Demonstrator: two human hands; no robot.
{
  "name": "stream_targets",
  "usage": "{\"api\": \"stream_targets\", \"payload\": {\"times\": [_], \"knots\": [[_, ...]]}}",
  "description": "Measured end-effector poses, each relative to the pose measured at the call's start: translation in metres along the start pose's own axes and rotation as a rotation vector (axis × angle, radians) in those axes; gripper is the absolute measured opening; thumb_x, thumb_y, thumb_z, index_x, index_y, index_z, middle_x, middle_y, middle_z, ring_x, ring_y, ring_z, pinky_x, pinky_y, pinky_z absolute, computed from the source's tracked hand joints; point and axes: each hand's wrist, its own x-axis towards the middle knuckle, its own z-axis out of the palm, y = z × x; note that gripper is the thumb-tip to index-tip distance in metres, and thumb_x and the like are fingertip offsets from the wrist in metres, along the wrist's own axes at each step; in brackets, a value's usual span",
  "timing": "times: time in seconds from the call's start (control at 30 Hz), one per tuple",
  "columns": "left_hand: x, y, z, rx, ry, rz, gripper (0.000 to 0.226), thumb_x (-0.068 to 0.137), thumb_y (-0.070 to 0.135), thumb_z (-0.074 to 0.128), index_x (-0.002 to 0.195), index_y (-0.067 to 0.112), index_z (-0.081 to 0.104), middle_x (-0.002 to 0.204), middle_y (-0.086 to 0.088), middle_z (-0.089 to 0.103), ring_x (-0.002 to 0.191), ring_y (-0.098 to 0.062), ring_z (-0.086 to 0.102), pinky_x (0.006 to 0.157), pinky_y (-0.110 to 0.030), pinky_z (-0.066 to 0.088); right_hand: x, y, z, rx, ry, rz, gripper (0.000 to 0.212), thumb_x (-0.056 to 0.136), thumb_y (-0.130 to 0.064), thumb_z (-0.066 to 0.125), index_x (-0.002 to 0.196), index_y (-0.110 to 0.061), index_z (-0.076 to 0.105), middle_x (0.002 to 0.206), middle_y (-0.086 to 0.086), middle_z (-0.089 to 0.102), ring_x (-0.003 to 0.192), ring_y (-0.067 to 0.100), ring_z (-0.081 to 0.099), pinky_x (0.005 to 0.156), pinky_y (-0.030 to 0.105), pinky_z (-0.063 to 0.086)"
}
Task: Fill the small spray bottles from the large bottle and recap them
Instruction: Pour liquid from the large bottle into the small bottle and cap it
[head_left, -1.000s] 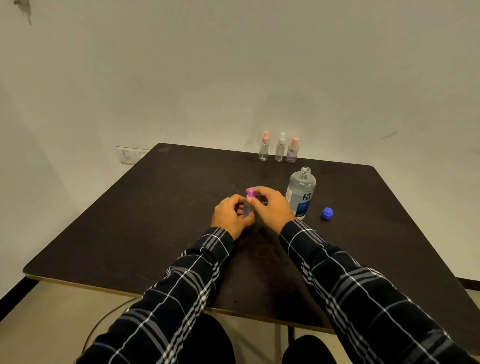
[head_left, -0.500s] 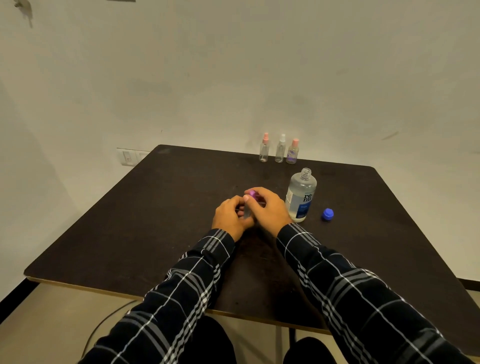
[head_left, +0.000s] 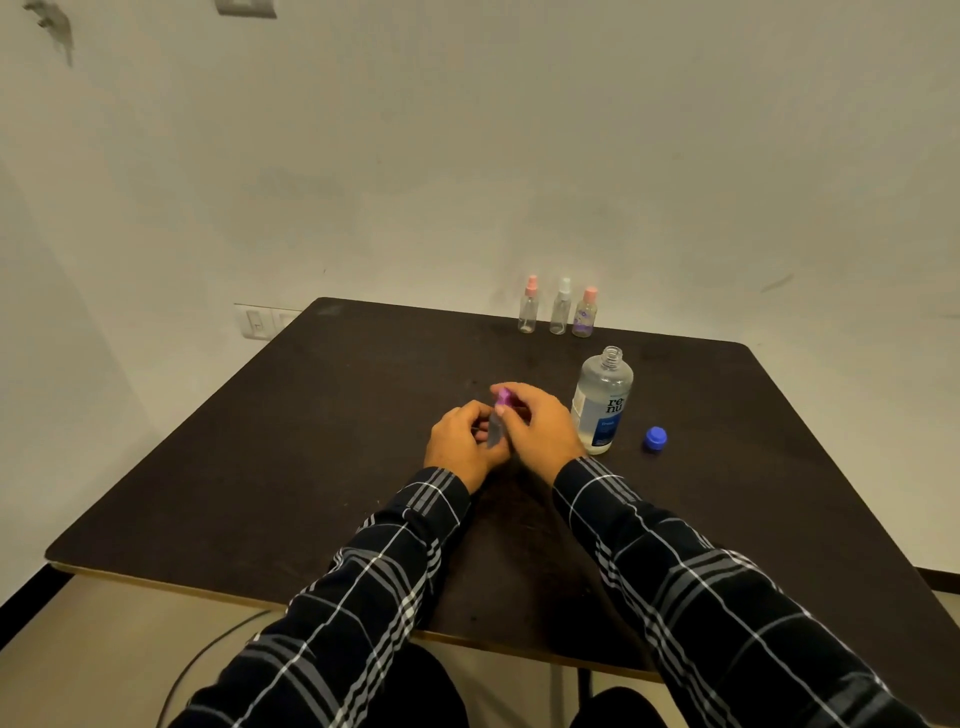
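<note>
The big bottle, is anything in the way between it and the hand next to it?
Nothing visible. The big bottle stands open just beside the right hand, with bare table around. But both hands are busy: the left hand holds the small spray bottle and the right hand grips its purple top.

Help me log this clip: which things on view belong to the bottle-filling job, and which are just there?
Job:
- small clear spray bottle with purple cap, held in both hands: left hand, right hand
- large clear uncapped bottle with blue label
- loose blue screw cap
- three capped small spray bottles at the far edge

Just there:
- white wall switch plate
- dark square table
</note>
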Motion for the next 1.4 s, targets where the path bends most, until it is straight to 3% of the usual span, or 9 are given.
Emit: {"api": "stream_targets", "payload": {"times": [0.17, 0.3, 0.53, 0.7, 0.8, 0.9, 1.0, 1.13, 1.4], "knots": [[0.000, 0.000, 0.001, 0.018, 0.003, -0.014, 0.023, 0.079, 0.030, 0.082, 0.097, 0.027, 0.068, 0.100, 0.004, 0.065, 0.085, -0.010, 0.066, 0.080, -0.032, 0.061, 0.005, -0.007, -0.003, -0.062, 0.030, 0.074, 0.018, 0.093, -0.019, 0.066, 0.110, -0.023, 0.067, 0.110, -0.005, 0.067, 0.099, 0.007, 0.058, 0.086, 0.023, 0.046], [0.000, 0.004, 0.001, 0.037, 0.004, -0.004, 0.022, 0.079, 0.028, 0.082, 0.094, 0.028, 0.066, 0.099, 0.002, 0.065, 0.083, -0.010, 0.065, 0.075, -0.025, 0.057, 0.004, -0.011, -0.002, -0.110, 0.075, 0.083, 0.014, 0.090, -0.026, 0.069, 0.104, -0.027, 0.067, 0.105, -0.006, 0.067, 0.098, 0.010, 0.060, 0.090, 0.030, 0.051], [-0.001, -0.001, -0.006, 0.040, -0.004, 0.032, 0.022, 0.078, 0.027, 0.083, 0.095, 0.029, 0.069, 0.095, 0.006, 0.069, 0.084, -0.008, 0.068, 0.079, -0.030, 0.060, -0.019, 0.013, -0.017, -0.283, -0.011, 0.016, 0.048, 0.092, -0.039, 0.065, 0.135, -0.023, 0.055, 0.120, -0.004, 0.065, 0.109, 0.011, 0.060, 0.096, 0.032, 0.051], [-0.003, 0.001, 0.000, 0.016, 0.007, 0.035, 0.024, 0.079, 0.018, 0.084, 0.098, 0.022, 0.070, 0.096, 0.002, 0.071, 0.084, -0.007, 0.067, 0.073, -0.014, 0.051, -0.044, 0.056, -0.040, -0.555, -0.183, 0.032, 0.046, 0.096, -0.040, 0.056, 0.140, -0.026, 0.049, 0.137, -0.002, 0.058, 0.123, 0.017, 0.056, 0.102, 0.039, 0.048], [-0.005, 0.002, 0.000, -0.004, 0.014, 0.022, 0.024, 0.079, 0.018, 0.084, 0.098, 0.022, 0.071, 0.095, 0.003, 0.071, 0.083, -0.007, 0.067, 0.072, -0.011, 0.049, -0.057, 0.065, -0.048, -0.600, -0.137, 0.027, 0.034, 0.099, -0.042, 0.051, 0.129, -0.026, 0.056, 0.125, -0.003, 0.063, 0.113, 0.018, 0.059, 0.097, 0.039, 0.050], [-0.006, 0.003, -0.001, -0.017, 0.006, 0.018, 0.024, 0.080, 0.019, 0.084, 0.099, 0.022, 0.070, 0.095, 0.004, 0.071, 0.085, -0.008, 0.067, 0.072, -0.010, 0.048, -0.059, 0.064, -0.059, -0.421, 0.225, 0.195, 0.019, 0.094, -0.043, 0.060, 0.098, -0.025, 0.054, 0.092, -0.005, 0.061, 0.083, 0.013, 0.061, 0.073, 0.030, 0.053], [-0.004, 0.003, -0.001, -0.015, -0.009, 0.016, 0.023, 0.081, 0.019, 0.084, 0.099, 0.022, 0.070, 0.094, 0.004, 0.070, 0.084, -0.008, 0.066, 0.072, -0.012, 0.048, -0.047, 0.064, -0.070, -0.070, 0.477, 0.323, 0.056, 0.078, -0.043, 0.080, 0.117, -0.023, 0.045, 0.111, -0.003, 0.055, 0.095, 0.012, 0.060, 0.082, 0.032, 0.055], [0.008, 0.007, -0.001, 0.006, -0.031, 0.013, 0.024, 0.081, 0.017, 0.084, 0.099, 0.021, 0.070, 0.091, 0.006, 0.070, 0.081, -0.007, 0.065, 0.069, -0.009, 0.046, -0.024, 0.071, -0.073, 0.186, 0.323, 0.298, 0.099, 0.070, -0.035, 0.088, 0.148, -0.020, 0.028, 0.139, 0.003, 0.048, 0.126, 0.018, 0.050, 0.105, 0.036, 0.046], [0.091, 0.019, 0.003, 0.097, 0.007, 0.050, 0.024, 0.080, 0.019, 0.086, 0.099, 0.021, 0.070, 0.083, 0.006, 0.070, 0.072, -0.008, 0.063, 0.063, -0.007, 0.047, -0.006, 0.095, -0.066, 0.235, 0.201, 0.244, 0.073, 0.076, -0.028, 0.084, 0.138, -0.026, 0.045, 0.135, -0.004, 0.058, 0.126, 0.014, 0.055, 0.107, 0.036, 0.047]]}}
